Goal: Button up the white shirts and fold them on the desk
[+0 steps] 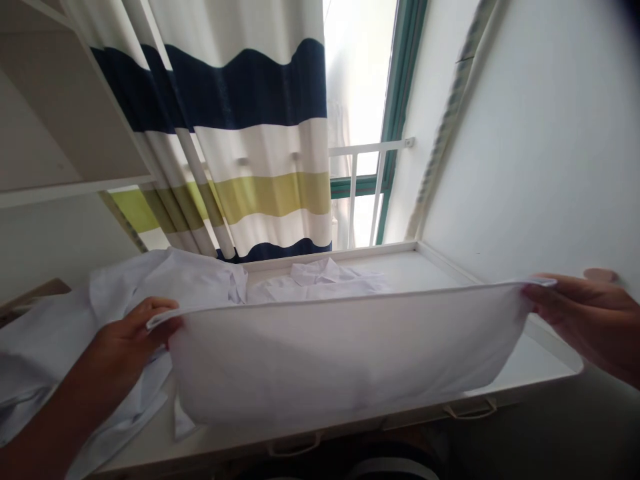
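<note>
A white cloth (350, 353) with a hemmed top edge is stretched between my two hands and hangs down in front of a white desk. My left hand (133, 333) pinches its upper left corner. On the opposite side, my right hand (583, 310) grips the upper right corner, fingers closed on the hem. Whether the cloth is a garment or a plain sheet I cannot tell. Behind it on the desk lies a folded white shirt (320, 273) with its collar showing. A heap of white clothes (45, 333) lies beside and behind my left forearm.
The white desk (540, 360) has a raised back rim and drawer handles (470, 408) along its front. A striped curtain (240, 153) hangs behind, next to a window with a white railing (367, 148). White walls stand at the right, a shelf (70, 190) at upper left.
</note>
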`<state>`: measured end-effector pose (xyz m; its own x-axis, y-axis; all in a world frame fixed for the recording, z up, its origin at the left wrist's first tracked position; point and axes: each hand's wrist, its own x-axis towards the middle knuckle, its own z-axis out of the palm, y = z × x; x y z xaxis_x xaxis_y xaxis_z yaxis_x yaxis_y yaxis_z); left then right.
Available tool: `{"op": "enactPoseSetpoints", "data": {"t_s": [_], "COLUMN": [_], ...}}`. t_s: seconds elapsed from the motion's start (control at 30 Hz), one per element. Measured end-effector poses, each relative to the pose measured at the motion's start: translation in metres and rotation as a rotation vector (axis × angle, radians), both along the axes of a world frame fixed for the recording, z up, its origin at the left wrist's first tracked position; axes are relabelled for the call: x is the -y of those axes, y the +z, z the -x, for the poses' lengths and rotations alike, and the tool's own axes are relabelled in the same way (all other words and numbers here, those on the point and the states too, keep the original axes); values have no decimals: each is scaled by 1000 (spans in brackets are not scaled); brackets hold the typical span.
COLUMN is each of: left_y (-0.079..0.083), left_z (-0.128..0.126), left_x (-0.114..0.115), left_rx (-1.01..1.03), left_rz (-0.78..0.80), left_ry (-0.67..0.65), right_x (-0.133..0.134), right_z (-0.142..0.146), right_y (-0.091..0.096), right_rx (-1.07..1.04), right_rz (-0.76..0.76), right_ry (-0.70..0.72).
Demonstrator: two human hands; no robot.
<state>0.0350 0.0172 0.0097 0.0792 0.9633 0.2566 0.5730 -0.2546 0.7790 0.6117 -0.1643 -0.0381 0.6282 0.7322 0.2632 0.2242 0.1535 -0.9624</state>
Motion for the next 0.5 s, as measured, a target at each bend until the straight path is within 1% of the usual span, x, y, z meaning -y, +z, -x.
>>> {"op": "enactPoseSetpoints", "data": {"t_s": [0.03,0.1,0.2,0.33,0.43,0.5], "left_y": [1,-2,-18,-40,-54,-63], "left_z": [-10,-28,-50,-71,-79,-82], "left_x": [-16,-49,-101,-162,-199,-221], "left_rx": [59,166,250,295,372,438], "left_rz": [35,104,172,263,344,360], "left_ry": [-41,-90,-155,-164,-198,-216], "right_x": [-18,-56,-110,-174,-214,-237], "right_z": [-1,-2,-4,-9,-17,-23], "right_y": [1,3,-1,-20,-37,-47], "right_rx": [-31,-80,-55,-40,-105,-139], "right_rz": [-3,-17,-27,26,26,13], "right_ry": [48,101,89,121,177,201]}}
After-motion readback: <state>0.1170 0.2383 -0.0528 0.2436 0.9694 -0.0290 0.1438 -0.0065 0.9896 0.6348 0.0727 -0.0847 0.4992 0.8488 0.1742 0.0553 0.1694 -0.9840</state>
